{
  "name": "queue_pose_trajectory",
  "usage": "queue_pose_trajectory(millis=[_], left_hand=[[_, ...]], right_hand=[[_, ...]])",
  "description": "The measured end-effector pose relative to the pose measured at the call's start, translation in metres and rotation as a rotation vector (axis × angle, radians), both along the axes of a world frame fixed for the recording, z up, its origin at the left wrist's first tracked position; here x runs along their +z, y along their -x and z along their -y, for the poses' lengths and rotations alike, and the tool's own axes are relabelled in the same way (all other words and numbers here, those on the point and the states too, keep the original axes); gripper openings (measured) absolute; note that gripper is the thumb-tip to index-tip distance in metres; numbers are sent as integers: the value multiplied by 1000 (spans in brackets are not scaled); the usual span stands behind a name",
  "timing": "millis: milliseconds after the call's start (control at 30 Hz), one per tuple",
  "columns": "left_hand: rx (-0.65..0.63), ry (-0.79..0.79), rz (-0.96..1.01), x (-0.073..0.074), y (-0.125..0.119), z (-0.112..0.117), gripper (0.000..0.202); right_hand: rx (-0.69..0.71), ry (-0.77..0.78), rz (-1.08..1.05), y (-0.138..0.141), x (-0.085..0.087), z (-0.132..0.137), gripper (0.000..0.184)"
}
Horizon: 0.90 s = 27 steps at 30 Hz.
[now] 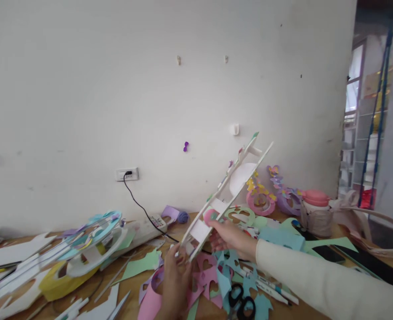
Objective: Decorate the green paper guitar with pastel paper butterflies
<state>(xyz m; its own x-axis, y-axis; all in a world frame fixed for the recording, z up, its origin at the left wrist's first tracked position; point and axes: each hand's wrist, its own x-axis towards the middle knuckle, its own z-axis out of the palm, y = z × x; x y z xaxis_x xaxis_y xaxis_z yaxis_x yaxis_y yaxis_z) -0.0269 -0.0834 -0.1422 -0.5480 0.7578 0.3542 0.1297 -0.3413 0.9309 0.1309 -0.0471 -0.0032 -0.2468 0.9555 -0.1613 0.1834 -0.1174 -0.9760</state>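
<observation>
Both hands hold a white ladder-like craft frame (220, 205), tilted up to the right above the cluttered table. It has two long rails, several cross pieces, a round white disc and small coloured decorations along one rail. My left hand (176, 278) is closed around its lower end. Higher up, my right hand (228, 238) grips the right rail, thumb on top and the other fingers beneath. Pink paper scraps (207, 271) and blue paper scraps (223, 275) lie under the hands. Black-handled scissors (236, 300) rest in front of them.
At left lie a round blue-and-white craft piece (98, 240), yellow tape (66, 282) and a power strip (156, 221) plugged into the wall socket (127, 174). Pink tape (261, 203), a pink-lidded jar (316, 213) and markers (272, 289) are at right. The wall rises behind.
</observation>
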Motion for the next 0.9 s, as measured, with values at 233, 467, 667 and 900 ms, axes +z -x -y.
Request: queue_pose_trajectory(millis=[233, 467, 667, 900], left_hand=[[-30, -81, -122, 6, 1, 0, 37], [-21, 45, 77, 10, -3, -2, 43], [-184, 87, 163, 8, -7, -6, 44], [-293, 79, 189, 11, -10, 1, 44]], right_hand=[[-46, -47, -27, -20, -2, 1, 17], [-102, -94, -125, -30, -17, -1, 8], [-115, -133, -148, -35, -32, -1, 7], [-42, -188, -156, -44, -42, 1, 4]])
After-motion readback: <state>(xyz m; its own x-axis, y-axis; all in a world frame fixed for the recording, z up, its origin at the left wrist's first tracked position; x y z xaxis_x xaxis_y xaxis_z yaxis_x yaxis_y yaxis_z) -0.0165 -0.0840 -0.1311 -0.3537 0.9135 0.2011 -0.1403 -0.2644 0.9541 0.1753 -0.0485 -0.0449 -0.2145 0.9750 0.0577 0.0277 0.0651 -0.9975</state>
